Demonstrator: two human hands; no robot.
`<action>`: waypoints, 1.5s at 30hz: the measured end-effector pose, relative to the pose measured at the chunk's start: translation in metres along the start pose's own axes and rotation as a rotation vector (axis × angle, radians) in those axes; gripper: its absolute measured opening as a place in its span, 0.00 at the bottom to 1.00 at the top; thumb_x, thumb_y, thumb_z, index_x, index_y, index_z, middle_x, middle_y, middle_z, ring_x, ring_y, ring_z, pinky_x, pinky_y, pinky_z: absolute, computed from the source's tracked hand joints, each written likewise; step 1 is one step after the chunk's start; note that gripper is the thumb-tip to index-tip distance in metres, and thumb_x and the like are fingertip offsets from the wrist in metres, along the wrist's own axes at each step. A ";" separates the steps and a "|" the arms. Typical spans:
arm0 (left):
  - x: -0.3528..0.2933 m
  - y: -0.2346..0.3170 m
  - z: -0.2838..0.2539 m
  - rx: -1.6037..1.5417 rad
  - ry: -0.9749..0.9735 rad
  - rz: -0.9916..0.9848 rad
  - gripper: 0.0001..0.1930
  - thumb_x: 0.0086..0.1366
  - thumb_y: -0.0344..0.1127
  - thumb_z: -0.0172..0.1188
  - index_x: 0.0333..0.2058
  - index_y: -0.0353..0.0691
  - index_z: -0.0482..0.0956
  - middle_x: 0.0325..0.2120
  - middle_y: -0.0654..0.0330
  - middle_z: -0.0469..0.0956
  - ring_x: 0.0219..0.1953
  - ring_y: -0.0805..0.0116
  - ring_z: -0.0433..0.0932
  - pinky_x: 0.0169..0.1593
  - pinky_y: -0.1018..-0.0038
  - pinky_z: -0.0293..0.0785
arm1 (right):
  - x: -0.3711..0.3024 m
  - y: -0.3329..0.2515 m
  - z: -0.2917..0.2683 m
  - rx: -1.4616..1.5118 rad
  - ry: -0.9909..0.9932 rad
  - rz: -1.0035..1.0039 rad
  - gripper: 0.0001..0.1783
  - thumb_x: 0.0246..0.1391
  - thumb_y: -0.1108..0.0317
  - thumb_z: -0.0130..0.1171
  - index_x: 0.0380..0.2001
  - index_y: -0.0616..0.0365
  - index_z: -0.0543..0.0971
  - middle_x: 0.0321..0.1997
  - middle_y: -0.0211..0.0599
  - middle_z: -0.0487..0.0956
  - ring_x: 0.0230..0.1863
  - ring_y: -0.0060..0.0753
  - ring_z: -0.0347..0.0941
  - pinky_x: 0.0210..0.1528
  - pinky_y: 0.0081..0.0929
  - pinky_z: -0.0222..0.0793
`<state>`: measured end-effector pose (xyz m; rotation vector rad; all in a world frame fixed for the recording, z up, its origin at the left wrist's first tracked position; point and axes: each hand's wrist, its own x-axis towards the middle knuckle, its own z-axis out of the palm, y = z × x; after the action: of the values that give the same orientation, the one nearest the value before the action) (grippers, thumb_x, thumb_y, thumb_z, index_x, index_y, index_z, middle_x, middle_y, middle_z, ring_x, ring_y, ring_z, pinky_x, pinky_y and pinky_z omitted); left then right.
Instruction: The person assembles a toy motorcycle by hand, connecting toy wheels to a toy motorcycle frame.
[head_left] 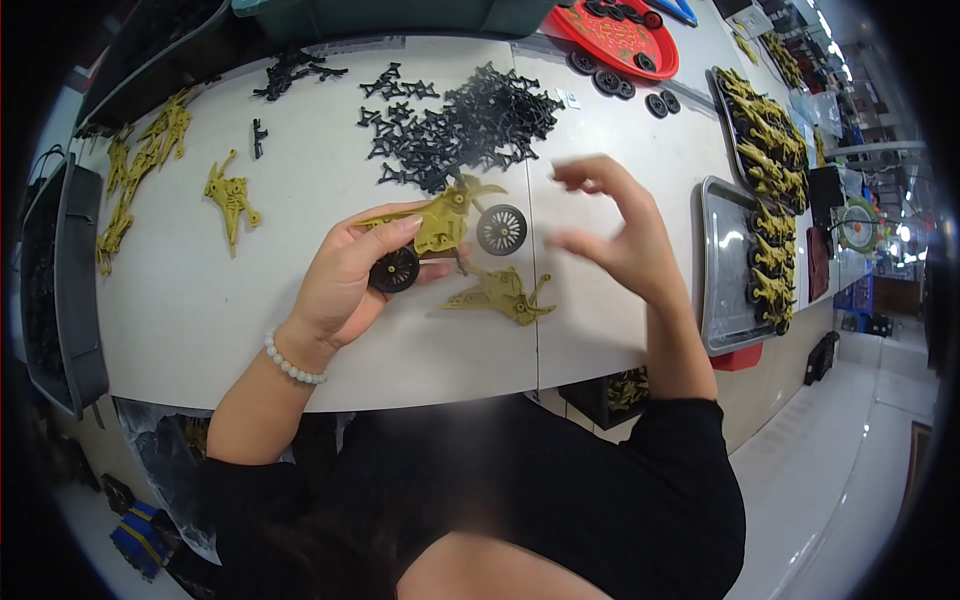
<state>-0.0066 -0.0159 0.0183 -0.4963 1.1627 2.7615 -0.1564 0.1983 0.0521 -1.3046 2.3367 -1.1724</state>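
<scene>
My left hand [345, 275] is closed around an olive-yellow toy motorcycle [438, 228], holding it above the white table. A black rear wheel [395, 270] shows by my left fingers. At the other end, a black spoked front wheel [501, 230] sits below the curved mudguard; I cannot tell whether it is fixed there. To the right, my right hand [625, 225] is raised with thumb and fingers apart, slightly blurred, holding nothing. Just below the held motorcycle, a loose yellow motorcycle body half [503, 295] lies on the table. Another yellow body piece [232, 200] lies left of my left hand.
Beyond my hands spreads a heap of small black plastic parts [470, 120]. Several yellow bodies [150, 140] lie far left, near a dark bin [85, 290]. A red tray [650, 45] with black wheels stands far right. Metal trays [725, 290] of yellow motorcycles line the right edge.
</scene>
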 end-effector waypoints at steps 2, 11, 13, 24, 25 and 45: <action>0.000 0.005 -0.002 -0.022 0.013 -0.003 0.18 0.64 0.33 0.45 0.49 0.27 0.67 0.42 0.47 0.74 0.43 0.55 0.76 0.43 0.67 0.77 | -0.015 -0.008 -0.004 -0.154 -0.181 -0.094 0.32 0.30 0.60 0.72 0.41 0.59 0.72 0.43 0.39 0.73 0.46 0.37 0.68 0.49 0.31 0.64; 0.004 0.007 -0.002 -0.108 -0.006 0.030 0.19 0.65 0.44 0.49 0.45 0.32 0.69 0.41 0.49 0.75 0.41 0.57 0.78 0.40 0.71 0.78 | -0.046 -0.004 0.028 -0.234 -0.196 -0.417 0.21 0.34 0.72 0.65 0.37 0.60 0.75 0.36 0.38 0.75 0.36 0.39 0.71 0.40 0.31 0.66; 0.003 0.007 -0.002 -0.100 -0.001 0.056 0.21 0.65 0.47 0.48 0.45 0.32 0.69 0.41 0.50 0.75 0.41 0.57 0.78 0.39 0.71 0.78 | -0.038 -0.012 0.015 0.173 -0.329 -0.233 0.16 0.39 0.75 0.60 0.36 0.64 0.75 0.32 0.42 0.76 0.30 0.38 0.72 0.35 0.29 0.67; 0.000 0.000 0.006 -0.053 -0.020 -0.064 0.38 0.64 0.64 0.27 0.47 0.32 0.69 0.46 0.51 0.72 0.47 0.60 0.73 0.47 0.64 0.72 | 0.018 -0.035 0.029 0.509 -0.238 0.237 0.12 0.54 0.72 0.51 0.41 0.65 0.75 0.30 0.34 0.78 0.30 0.20 0.73 0.34 0.18 0.68; -0.001 0.001 0.006 -0.049 -0.012 -0.071 0.39 0.63 0.66 0.27 0.47 0.32 0.68 0.46 0.51 0.72 0.47 0.61 0.73 0.48 0.64 0.72 | 0.020 -0.036 0.029 0.509 -0.248 0.234 0.12 0.54 0.72 0.51 0.41 0.65 0.75 0.30 0.34 0.78 0.30 0.20 0.73 0.34 0.18 0.68; 0.000 -0.012 0.002 0.030 -0.045 0.007 0.18 0.67 0.45 0.46 0.45 0.36 0.69 0.42 0.56 0.73 0.44 0.68 0.74 0.45 0.69 0.75 | 0.024 -0.044 0.030 0.371 -0.219 0.343 0.14 0.50 0.71 0.57 0.41 0.64 0.74 0.23 0.37 0.78 0.24 0.21 0.73 0.25 0.18 0.66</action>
<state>-0.0044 -0.0058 0.0113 -0.4262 1.1960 2.7416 -0.1268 0.1505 0.0687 -0.8213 1.9659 -1.2046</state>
